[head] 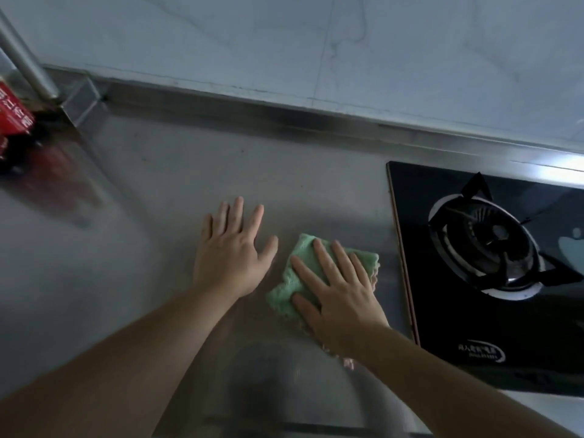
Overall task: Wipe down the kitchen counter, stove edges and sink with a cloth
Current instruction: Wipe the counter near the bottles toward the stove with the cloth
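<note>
Pressing a green cloth (298,279) beside the stove (493,267), whose logo is unreadable.

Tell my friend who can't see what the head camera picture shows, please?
The right hand presses a green cloth flat on a steel counter, while the left hand rests open beside it. A black gas stove sits to the right, and a red package at far left.
</note>
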